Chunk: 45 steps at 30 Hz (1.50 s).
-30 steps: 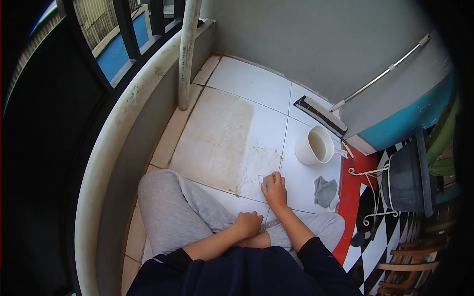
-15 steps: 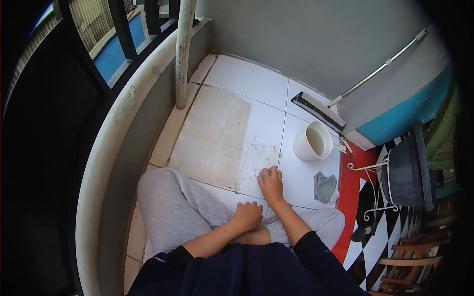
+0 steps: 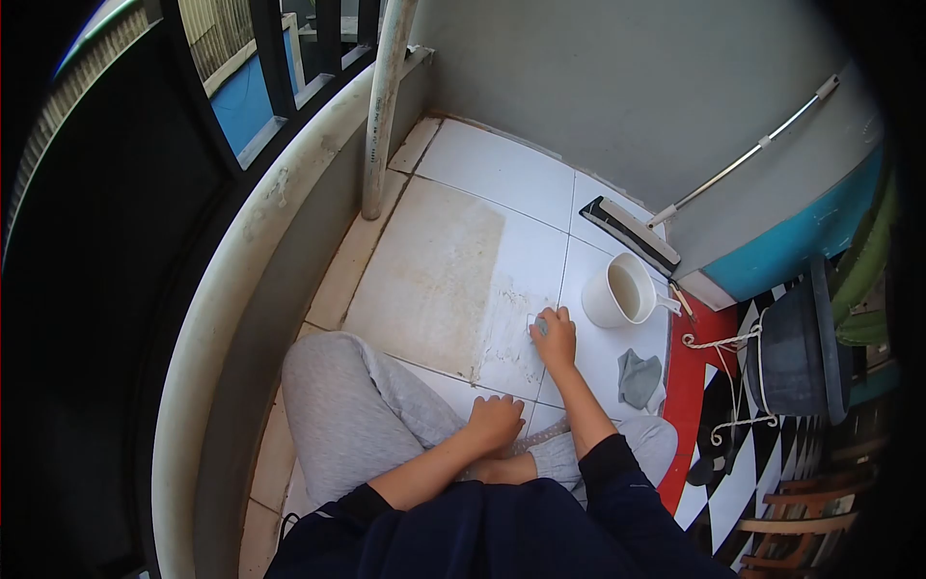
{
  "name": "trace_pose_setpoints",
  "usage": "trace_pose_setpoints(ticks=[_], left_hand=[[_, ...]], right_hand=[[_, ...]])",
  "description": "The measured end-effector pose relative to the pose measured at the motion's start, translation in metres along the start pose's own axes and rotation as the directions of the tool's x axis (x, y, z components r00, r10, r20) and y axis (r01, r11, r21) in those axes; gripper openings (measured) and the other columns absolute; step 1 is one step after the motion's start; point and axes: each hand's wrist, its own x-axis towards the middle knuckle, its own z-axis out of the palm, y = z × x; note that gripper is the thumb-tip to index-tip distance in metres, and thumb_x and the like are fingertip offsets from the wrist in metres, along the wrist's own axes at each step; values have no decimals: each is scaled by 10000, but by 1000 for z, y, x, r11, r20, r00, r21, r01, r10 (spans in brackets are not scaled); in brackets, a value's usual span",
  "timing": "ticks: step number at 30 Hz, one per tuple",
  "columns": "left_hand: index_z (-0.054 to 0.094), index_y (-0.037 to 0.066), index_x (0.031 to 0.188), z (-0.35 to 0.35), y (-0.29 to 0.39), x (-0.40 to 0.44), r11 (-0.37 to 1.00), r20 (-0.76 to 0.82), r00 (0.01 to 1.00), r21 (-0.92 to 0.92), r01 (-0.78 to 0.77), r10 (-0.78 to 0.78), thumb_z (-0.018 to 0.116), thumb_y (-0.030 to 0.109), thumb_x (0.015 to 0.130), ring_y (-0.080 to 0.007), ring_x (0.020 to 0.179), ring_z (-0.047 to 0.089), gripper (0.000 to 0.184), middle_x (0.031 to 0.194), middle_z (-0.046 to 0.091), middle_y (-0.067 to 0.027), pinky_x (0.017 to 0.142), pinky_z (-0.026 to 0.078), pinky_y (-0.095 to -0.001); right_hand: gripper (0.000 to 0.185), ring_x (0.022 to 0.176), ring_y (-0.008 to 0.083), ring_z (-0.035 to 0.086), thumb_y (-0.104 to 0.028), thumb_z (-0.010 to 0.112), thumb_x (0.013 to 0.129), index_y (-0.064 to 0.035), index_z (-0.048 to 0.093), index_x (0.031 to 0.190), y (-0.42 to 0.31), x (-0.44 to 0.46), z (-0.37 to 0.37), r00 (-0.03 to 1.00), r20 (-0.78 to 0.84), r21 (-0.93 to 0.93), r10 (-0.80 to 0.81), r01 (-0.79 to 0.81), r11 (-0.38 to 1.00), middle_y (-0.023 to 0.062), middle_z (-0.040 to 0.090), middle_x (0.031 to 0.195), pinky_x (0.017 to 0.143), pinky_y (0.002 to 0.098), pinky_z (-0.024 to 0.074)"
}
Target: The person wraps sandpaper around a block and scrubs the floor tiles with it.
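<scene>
My right hand (image 3: 557, 340) is closed on a small grey piece (image 3: 541, 327), too covered by the fingers to name, and presses it to the white floor tile. Under and beside it, whitish smears mark the tile's cleaner right strip, while the left part of the same tile (image 3: 424, 280) is stained beige. My left hand (image 3: 496, 423) rests by my crossed legs with its fingers curled in and nothing visible in them. A white dipper (image 3: 600, 301) holding cloudy water stands right of my right hand. Nearer me lies a crumpled grey cloth (image 3: 639, 378).
A floor squeegee (image 3: 632, 234) leans against the grey wall. To the right, a dark plant pot (image 3: 793, 338) sits in a white metal stand beyond the red floor border (image 3: 709, 323). A low curved wall (image 3: 227, 261) and a pipe (image 3: 386, 116) bound the left.
My right hand has shifted slightly up the tile with the small grey piece. My left hand stays curled by my legs. The whole view has moved a little.
</scene>
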Motion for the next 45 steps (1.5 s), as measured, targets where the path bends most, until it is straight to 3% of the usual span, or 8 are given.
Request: trace_pose_setpoints(ticks=[5,12,19,25,27,30,38,45], left_hand=[[583,87,903,8,6,1,997,-3,1000,75,-26,26,552,296,798,-248,827,589,236,873,594,-84,656,441,-447],[605,119,921,4,2,-6,993,2,1000,117,31,-31,582,287,775,-225,824,579,224,894,596,-59,682,418,-426],[595,96,910,0,6,0,998,-14,1000,69,16,-15,550,288,799,-247,790,599,226,846,605,-79,660,443,-433],[598,98,911,1,-6,-1,996,6,1000,86,22,-23,541,283,806,-258,768,611,221,832,612,-105,632,456,-435],[625,130,875,0,-9,-1,995,17,996,45,86,-87,560,283,798,-244,763,614,183,795,621,-68,630,438,-420],[633,135,852,-1,-10,-1,994,73,991,23,107,-108,555,261,801,-253,747,625,157,779,629,-72,624,442,-413],[650,141,818,-1,-2,-3,982,149,987,184,29,-57,573,296,787,-230,712,635,176,751,636,-67,591,453,-379],[657,151,807,3,-6,-5,980,152,986,196,42,-73,567,296,792,-223,693,636,171,743,640,-60,578,456,-377]], right_hand=[[232,832,311,471,-131,672,695,-76,577,899,-12,-58,2,991,26,-51,-130,132,990,114,462,922,718,391,427],[245,842,321,482,-142,665,712,-85,534,911,-9,17,10,989,-88,-142,117,-129,982,115,458,969,662,407,465],[241,848,323,471,-149,681,698,-74,551,886,-23,-62,5,981,84,-65,-174,179,982,130,452,926,712,401,431],[233,848,314,487,-170,672,711,-76,562,893,-13,28,9,1000,-15,-68,-26,25,997,128,464,923,696,403,440],[229,843,317,490,-166,675,706,-77,567,887,-10,54,7,998,29,137,51,-54,989,120,473,913,694,403,438],[233,834,313,486,-161,680,697,-81,574,889,-22,55,19,1000,12,-31,13,-12,999,114,477,907,705,396,435],[222,829,311,474,-141,669,705,-71,555,882,-37,-50,20,981,14,-44,-193,194,980,119,467,904,695,394,433],[217,840,323,474,-140,663,713,-67,526,865,-48,28,25,997,-83,-79,-1,-6,997,134,456,926,674,417,443]])
